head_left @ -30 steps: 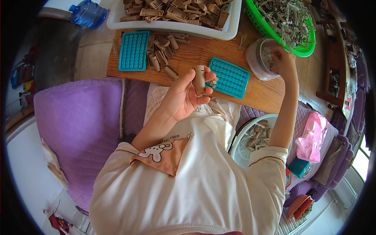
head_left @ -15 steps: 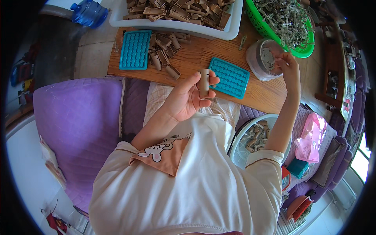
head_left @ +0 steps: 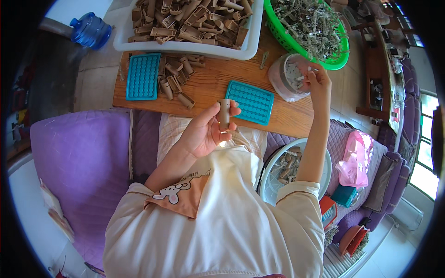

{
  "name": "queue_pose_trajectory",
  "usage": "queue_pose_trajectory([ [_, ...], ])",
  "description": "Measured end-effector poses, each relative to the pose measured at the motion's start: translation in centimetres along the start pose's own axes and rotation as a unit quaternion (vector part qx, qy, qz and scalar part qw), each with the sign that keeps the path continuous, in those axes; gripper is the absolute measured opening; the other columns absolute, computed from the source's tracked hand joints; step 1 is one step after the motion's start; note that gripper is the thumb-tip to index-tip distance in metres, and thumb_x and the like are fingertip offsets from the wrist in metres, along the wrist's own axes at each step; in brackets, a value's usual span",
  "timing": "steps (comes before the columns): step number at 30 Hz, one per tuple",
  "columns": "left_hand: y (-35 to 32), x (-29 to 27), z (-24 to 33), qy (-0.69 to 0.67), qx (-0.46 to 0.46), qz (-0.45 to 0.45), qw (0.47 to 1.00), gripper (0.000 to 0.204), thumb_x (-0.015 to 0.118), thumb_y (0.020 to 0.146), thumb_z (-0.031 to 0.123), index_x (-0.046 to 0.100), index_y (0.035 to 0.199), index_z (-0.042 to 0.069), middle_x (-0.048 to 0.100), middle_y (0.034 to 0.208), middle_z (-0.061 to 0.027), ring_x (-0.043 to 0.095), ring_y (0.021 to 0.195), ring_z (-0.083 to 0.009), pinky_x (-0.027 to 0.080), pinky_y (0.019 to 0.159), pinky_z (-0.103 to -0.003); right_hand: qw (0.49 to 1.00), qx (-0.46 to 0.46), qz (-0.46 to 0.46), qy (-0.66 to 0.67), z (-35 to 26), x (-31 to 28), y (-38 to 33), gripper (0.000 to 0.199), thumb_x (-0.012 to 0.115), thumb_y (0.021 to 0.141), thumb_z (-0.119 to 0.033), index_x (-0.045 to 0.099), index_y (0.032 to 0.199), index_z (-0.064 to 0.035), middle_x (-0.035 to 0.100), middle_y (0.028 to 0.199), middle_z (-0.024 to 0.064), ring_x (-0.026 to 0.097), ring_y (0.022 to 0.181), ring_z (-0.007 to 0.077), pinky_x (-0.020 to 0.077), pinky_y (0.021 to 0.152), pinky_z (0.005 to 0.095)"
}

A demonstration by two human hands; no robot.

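Only the head view here. The left hand (head_left: 204, 132) has its thumb and fingers wrapped around a brown tube (head_left: 225, 115), which stands roughly upright just over the near edge of the wooden desk (head_left: 208, 83). The right hand (head_left: 316, 78) is up at the side of a clear tub (head_left: 279, 85) full of pale bits, fingertips pinched on what looks like a small white piece (head_left: 313, 69) — pretty tiny at this size, though.

Between the hands and a bit beyond the left one lies a teal tray (head_left: 250, 103) with rows of round cups. Past the left hand, off to its left, there's a loose pile of brown parts (head_left: 175, 76) next to a second teal tray (head_left: 143, 76). Farther out sits a big white bin (head_left: 185, 51) heaped with more brown parts. Just beyond the right hand — a green basket (head_left: 280, 39) piled with clear and metallic-looking bits. A pale round basin (head_left: 267, 187) sits below the right hand, beside that forearm.
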State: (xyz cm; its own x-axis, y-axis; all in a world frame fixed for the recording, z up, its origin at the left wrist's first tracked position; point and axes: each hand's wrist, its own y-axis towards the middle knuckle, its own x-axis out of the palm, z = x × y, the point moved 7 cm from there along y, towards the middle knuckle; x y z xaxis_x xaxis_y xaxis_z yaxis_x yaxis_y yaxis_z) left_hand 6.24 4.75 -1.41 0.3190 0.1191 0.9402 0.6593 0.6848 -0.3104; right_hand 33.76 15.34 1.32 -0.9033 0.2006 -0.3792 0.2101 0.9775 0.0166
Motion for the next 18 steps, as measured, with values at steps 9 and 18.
queue_pose_trajectory([
  [9, 0.1, 0.1, -0.1, -0.018, -0.01, -0.007, 1.0, 0.033, 0.043, 0.085, 0.029, 0.044, 0.109, 0.006, 0.053, 0.098, -0.0058, 0.057, 0.073, -0.015, 0.052, 0.057, -0.026, 0.977, 0.043, -0.047, -0.202, 0.3, 1.0, -0.5, 0.019, 0.049, 0.076, -0.004, 0.056, 0.094, -0.0029, 0.06, 0.072, 0.0082, 0.057, 0.062, 0.0094, 0.0452, 0.055, 0.0217],
  [18, 0.2, 0.1, -0.5, -0.037, -0.027, -0.017, 0.999, 0.034, 0.04, 0.086, 0.029, 0.043, 0.109, 0.005, 0.052, 0.104, -0.0088, 0.058, 0.077, -0.0176, 0.052, 0.056, -0.027, 0.976, -0.11, -0.001, -0.188, -4.5, 1.9, -1.6, 0.013, 0.049, 0.075, 0.0, 0.06, 0.081, -0.0001, 0.057, 0.078, 0.0056, 0.048, 0.063, 0.007, 0.0394, 0.055, 0.0196],
])
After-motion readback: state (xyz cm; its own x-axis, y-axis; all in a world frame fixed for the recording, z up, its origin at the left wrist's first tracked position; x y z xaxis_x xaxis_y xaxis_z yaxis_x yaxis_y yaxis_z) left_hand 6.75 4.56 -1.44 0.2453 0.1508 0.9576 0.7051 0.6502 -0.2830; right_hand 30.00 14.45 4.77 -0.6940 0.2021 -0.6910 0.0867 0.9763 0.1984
